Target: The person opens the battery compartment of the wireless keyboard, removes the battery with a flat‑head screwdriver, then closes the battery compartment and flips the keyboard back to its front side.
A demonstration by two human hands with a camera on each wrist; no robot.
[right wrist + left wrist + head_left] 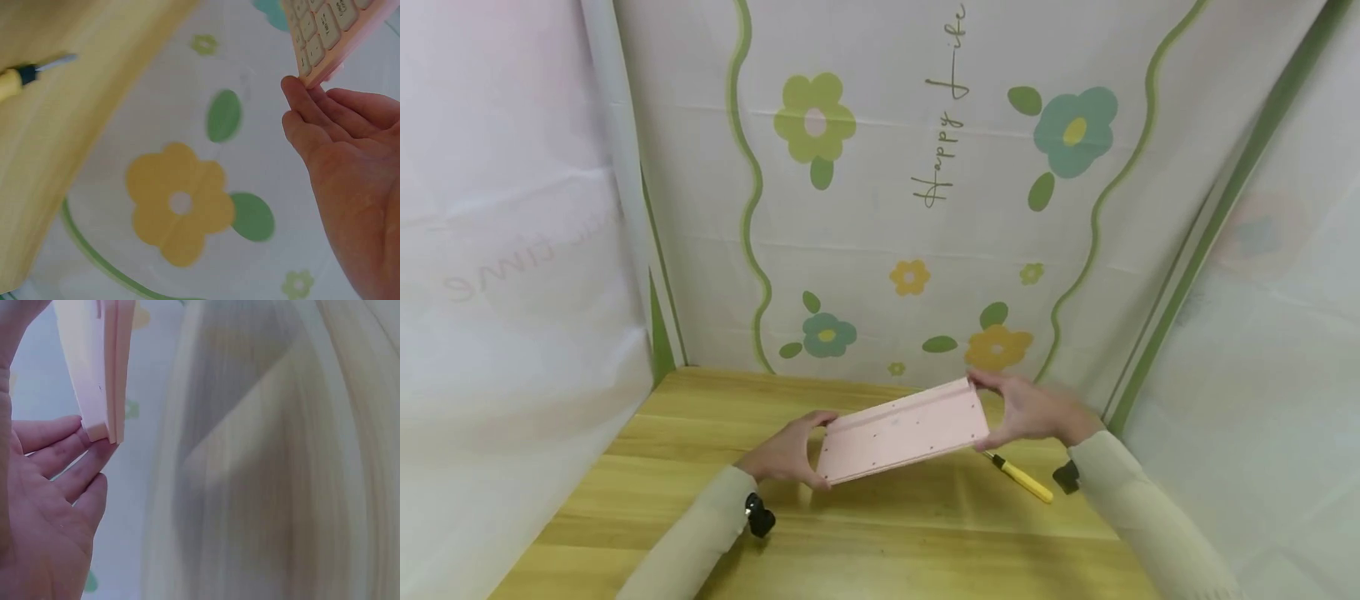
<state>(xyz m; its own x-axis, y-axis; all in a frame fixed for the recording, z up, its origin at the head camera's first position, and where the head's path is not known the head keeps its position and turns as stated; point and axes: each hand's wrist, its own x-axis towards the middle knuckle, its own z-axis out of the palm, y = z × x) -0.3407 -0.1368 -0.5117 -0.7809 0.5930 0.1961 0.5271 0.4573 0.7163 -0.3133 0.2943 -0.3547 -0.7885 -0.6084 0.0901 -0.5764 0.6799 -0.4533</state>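
Note:
A pink keyboard (pixel 902 429) is held up over the wooden table, tilted so its right end is higher. Its back, dotted with small screws or screw holes, faces the head camera. White keys show on its other side in the right wrist view, where the keyboard (pixel 328 28) enters at the top. My left hand (pixel 786 450) grips the left end between thumb and fingers; in the left wrist view several fingertips of the left hand (pixel 59 481) meet the keyboard's corner. My right hand (pixel 1026 408) grips the opposite end the same way.
A yellow-handled screwdriver (pixel 1026 482) lies on the wooden table (pixel 850 542), below the right hand. White cloth with printed flowers (pixel 910 208) hangs behind the table, and more white cloth encloses the left and right sides.

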